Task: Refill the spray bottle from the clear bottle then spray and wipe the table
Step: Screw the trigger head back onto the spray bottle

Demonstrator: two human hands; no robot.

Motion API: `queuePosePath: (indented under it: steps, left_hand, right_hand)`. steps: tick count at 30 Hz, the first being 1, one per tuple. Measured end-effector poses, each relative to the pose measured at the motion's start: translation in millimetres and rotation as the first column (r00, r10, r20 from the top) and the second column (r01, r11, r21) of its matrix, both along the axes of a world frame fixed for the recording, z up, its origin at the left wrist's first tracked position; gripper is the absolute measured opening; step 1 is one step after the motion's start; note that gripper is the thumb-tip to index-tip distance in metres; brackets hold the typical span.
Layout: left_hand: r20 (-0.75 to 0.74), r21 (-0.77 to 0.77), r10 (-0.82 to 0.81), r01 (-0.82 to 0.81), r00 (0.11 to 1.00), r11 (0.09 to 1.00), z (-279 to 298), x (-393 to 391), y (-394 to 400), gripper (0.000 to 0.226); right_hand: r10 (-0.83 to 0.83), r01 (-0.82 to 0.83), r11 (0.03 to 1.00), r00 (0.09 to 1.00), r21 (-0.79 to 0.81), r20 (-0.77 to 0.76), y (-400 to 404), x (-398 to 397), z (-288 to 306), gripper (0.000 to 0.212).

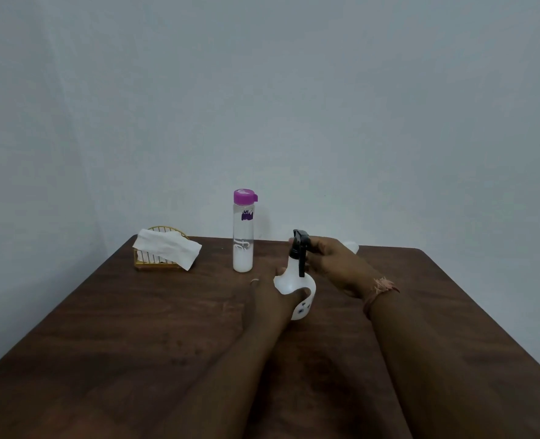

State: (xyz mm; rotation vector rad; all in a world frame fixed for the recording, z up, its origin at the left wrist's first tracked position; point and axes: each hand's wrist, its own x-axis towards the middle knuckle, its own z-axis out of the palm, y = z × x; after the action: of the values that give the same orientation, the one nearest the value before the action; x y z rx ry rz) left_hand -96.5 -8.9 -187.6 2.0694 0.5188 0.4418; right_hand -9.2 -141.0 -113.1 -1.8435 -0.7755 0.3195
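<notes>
A white spray bottle (291, 280) with a black trigger head (301, 248) stands near the middle of the brown wooden table (135, 327). My left hand (272, 297) grips its round body from the left, thumb across the front. My right hand (332, 261) holds the black head from the right. The clear bottle (242, 239) with a purple cap stands upright just behind and left of them, with white liquid in its lower part.
A gold wire holder (158, 259) with white tissues (167, 248) draped over it sits at the table's back left. A small pale object (351, 247) peeks out behind my right hand. A plain wall rises behind the table.
</notes>
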Motion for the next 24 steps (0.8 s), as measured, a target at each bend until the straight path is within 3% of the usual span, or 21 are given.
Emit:
queuePosePath:
  steps: [4, 8, 11, 13, 17, 24]
  left_hand:
    - [0.022, -0.008, 0.005, -0.005, 1.0, 1.0, -2, 3, 2, 0.083]
    - [0.02, -0.037, -0.004, 0.005, 1.0, 0.999, -2, 5, 0, 0.084]
    - [-0.009, -0.052, -0.013, 0.012, 1.0, 0.999, -3, 6, 1, 0.071]
    - [0.011, -0.063, -0.009, 0.01, 1.0, 0.998, -5, 6, 3, 0.065]
    - [0.006, -0.057, -0.016, 0.016, 1.0, 0.998, -4, 4, 4, 0.079]
    - [0.007, -0.022, -0.012, 0.012, 1.0, 1.0, -1, 1, 1, 0.091]
  right_hand:
    - [-0.032, 0.032, 0.996, 0.999, 0.081, -0.006, 4, -5, -8, 0.019]
    - [-0.327, 0.311, 0.929, 0.943, 0.2, 0.052, 31, -24, -23, 0.036]
    - [-0.476, 0.443, 0.849, 0.878, 0.286, 0.054, 41, -36, -30, 0.032]
    - [-0.402, 0.384, 0.887, 0.916, 0.255, 0.019, 35, -38, -30, 0.033]
    - [-0.116, 0.113, 0.993, 0.989, 0.033, 0.097, 17, -32, -21, 0.039]
    - [-0.038, 0.036, 0.999, 0.997, 0.03, 0.064, 8, -19, -14, 0.031]
